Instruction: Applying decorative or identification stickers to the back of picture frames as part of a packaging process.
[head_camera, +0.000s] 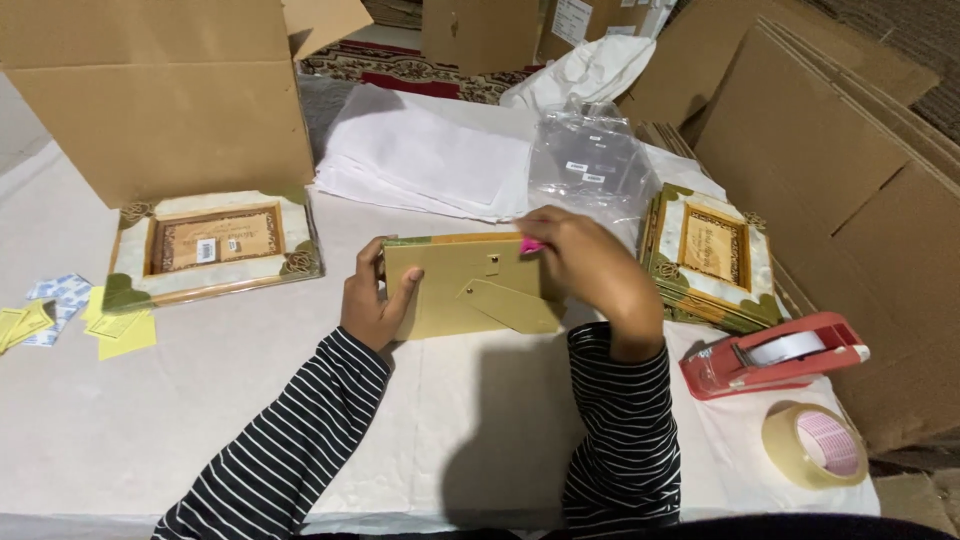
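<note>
A picture frame (455, 290) lies face down on the table (200, 420), its gold back and folding stand showing. My left hand (372, 300) grips its left edge. My right hand (585, 262) rests over its upper right corner and pinches a small pink object (530, 246) against the back; what that object is cannot be told. Both sleeves are black with white stripes.
Two ornate frames lie face up: one at left (212, 247), a stack at right (712, 258). Yellow slips (118, 330) sit far left. White paper sheets (430, 155), clear plastic bags (590, 160), a red tape dispenser (772, 355), a tape roll (815, 445), cardboard boxes (160, 95) around.
</note>
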